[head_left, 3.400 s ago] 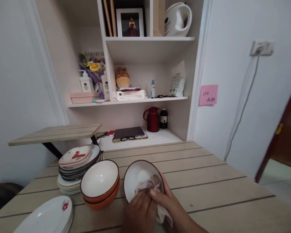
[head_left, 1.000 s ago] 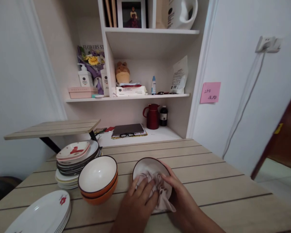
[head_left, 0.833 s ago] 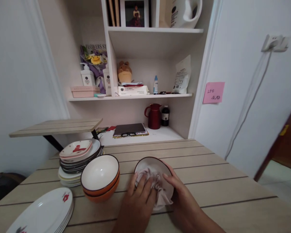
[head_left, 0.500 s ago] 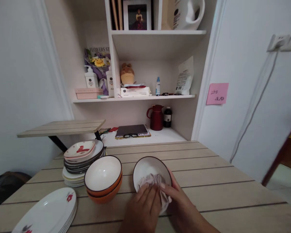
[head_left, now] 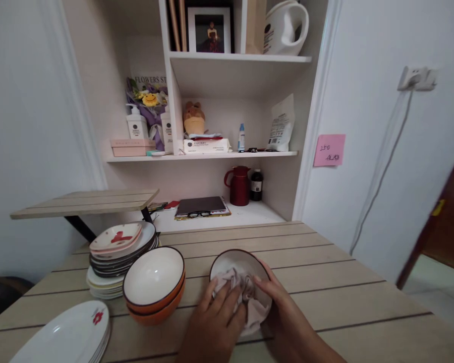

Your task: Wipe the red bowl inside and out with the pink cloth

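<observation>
A white-lined bowl with a dark rim (head_left: 245,257) is tilted toward me above the front of the table. My right hand (head_left: 278,297) grips it by the right side, thumb over the rim and fingers behind. Inside the bowl lies a crumpled pale pink cloth (head_left: 255,312), part of it hanging over the near edge. My left hand (head_left: 217,317) presses the cloth against the bowl's inside, its fingers bent over the fabric. To the left stand stacked orange bowls (head_left: 155,282) with white insides.
White oval plates with red flowers (head_left: 64,335) are stacked at the front left. Behind them rises a mixed stack of plates and dishes (head_left: 117,252). A small raised wooden shelf (head_left: 87,199) overhangs the back left. A red jug (head_left: 239,186) and a laptop (head_left: 200,205) sit at the back.
My left hand has shifted left in the bowl with the cloth, and its fingers are more spread. The bowl has tilted and sits slightly lower. The view has turned a little.
</observation>
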`<move>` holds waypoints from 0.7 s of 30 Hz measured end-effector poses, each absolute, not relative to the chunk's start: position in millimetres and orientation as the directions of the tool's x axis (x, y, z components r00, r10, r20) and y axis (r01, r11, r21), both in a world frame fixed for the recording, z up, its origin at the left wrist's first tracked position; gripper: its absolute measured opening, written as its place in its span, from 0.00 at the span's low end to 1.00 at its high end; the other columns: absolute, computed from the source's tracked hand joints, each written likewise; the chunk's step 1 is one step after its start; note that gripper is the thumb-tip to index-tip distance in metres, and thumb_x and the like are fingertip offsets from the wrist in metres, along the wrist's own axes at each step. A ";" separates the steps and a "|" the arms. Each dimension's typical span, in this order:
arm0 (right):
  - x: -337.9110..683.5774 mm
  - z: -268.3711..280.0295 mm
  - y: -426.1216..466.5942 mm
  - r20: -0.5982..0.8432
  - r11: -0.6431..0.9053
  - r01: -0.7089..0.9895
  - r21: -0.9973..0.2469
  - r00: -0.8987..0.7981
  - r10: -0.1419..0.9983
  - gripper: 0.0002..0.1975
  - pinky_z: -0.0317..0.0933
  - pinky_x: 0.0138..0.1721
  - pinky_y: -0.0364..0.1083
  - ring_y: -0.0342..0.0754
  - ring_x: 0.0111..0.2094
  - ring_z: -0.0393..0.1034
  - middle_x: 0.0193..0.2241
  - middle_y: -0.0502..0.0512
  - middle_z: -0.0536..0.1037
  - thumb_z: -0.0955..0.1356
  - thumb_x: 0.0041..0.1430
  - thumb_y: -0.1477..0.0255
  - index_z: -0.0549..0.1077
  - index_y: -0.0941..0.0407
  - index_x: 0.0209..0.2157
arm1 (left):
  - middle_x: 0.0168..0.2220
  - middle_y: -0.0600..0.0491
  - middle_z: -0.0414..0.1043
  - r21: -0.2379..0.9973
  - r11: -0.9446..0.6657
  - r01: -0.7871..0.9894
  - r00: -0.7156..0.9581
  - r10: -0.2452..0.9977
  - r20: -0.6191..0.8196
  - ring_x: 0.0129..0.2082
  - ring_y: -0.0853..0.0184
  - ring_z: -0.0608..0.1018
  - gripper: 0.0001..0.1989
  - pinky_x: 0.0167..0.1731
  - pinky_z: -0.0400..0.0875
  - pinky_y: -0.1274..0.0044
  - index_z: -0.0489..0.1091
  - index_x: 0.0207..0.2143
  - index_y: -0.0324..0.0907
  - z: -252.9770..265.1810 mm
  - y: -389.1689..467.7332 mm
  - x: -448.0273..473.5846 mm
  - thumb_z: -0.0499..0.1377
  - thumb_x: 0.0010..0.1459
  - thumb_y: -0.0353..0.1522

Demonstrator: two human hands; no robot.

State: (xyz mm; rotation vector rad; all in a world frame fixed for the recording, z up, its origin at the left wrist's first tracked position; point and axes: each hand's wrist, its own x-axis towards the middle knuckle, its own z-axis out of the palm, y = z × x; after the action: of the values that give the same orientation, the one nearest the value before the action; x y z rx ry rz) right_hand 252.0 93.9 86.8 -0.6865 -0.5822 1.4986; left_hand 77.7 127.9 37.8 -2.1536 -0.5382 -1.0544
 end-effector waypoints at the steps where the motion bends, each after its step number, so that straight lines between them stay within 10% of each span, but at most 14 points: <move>1: 251.9 86.2 93.8 -0.063 -0.050 -0.692 -0.720 -0.006 0.998 0.39 0.66 0.49 0.53 0.58 0.45 0.79 0.44 0.53 0.87 0.78 0.53 0.68 0.68 0.46 0.65 | 0.54 0.51 0.80 -0.391 -0.680 0.621 0.582 0.065 0.811 0.57 0.63 0.79 0.16 0.70 0.55 0.62 0.76 0.45 0.44 38.0 127.3 77.4 0.47 0.76 0.31; 21: 245.6 79.4 92.5 -0.122 -0.118 -0.715 -0.689 -0.046 0.991 0.46 0.68 0.48 0.56 0.61 0.45 0.80 0.41 0.54 0.87 0.81 0.48 0.63 0.65 0.43 0.67 | 0.50 0.47 0.82 -0.450 -0.665 0.596 0.580 -0.030 0.814 0.49 0.64 0.83 0.17 0.64 0.68 0.67 0.77 0.47 0.39 40.2 125.7 74.5 0.47 0.75 0.27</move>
State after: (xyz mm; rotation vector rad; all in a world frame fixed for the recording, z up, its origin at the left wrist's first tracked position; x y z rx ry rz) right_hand 245.6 92.5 79.4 -0.6864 -0.5303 1.5747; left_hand 74.5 125.7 40.2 -2.0744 -0.4492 -1.0861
